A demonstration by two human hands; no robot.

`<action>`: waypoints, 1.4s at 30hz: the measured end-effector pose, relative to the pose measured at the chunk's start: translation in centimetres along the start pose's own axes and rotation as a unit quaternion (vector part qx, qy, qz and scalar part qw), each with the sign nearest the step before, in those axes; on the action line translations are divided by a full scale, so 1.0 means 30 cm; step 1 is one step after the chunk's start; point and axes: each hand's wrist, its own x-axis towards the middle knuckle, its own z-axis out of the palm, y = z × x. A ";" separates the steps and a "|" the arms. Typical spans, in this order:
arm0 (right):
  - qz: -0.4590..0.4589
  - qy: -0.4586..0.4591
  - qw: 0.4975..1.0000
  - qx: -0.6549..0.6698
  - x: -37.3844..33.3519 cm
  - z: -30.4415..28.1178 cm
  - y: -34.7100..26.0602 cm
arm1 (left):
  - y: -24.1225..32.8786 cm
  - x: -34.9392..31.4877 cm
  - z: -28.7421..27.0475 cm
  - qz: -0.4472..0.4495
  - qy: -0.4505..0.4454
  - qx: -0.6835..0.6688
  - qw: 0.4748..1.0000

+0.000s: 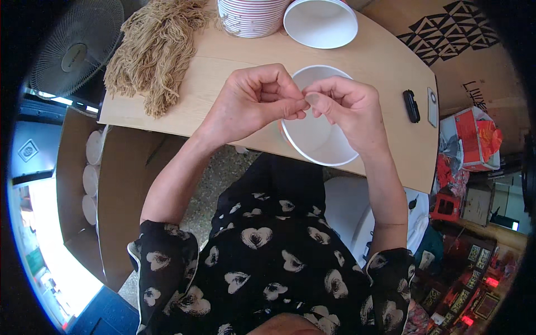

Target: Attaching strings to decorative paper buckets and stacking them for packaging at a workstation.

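Note:
My left hand (259, 100) and my right hand (347, 106) meet fingertip to fingertip above a white paper bucket (324, 142). Thumbs and forefingers are pinched on both; whatever is between them is too small to make out. The bucket stands upright by the table's near edge, its mouth facing up, its far rim partly behind my fingers. To the left of my hands a thick bundle of tan strings (159, 53) lies spread over the table's far left corner.
At the back stand a stack of nested white buckets (252, 19) and a single white bucket (321, 25). A black object (411, 106) lies on the table's right side. An open cardboard box (120, 195) with white round containers sits at lower left, below a fan (74, 57).

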 end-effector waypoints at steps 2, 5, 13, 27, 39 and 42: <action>-0.016 0.014 0.999 -0.026 -0.003 -0.011 0.008 | 0.006 0.001 0.001 -0.009 -0.001 0.005 1.000; -0.010 0.017 1.000 -0.018 -0.004 -0.018 0.010 | 0.008 0.002 -0.001 -0.018 0.000 -0.001 1.000; 0.016 -0.003 1.000 -0.001 -0.003 -0.020 -0.018 | 0.012 0.005 0.004 -0.023 -0.004 -0.018 1.000; 0.040 -0.018 0.998 0.052 -0.009 -0.040 0.001 | 0.010 0.000 0.006 -0.023 0.001 -0.005 1.000; 0.004 -0.004 1.000 0.006 -0.006 -0.013 -0.012 | 0.018 0.007 0.007 -0.021 -0.003 -0.013 1.000; 0.028 0.000 0.999 0.015 -0.007 -0.025 -0.014 | 0.015 0.006 0.003 -0.024 -0.004 -0.007 1.000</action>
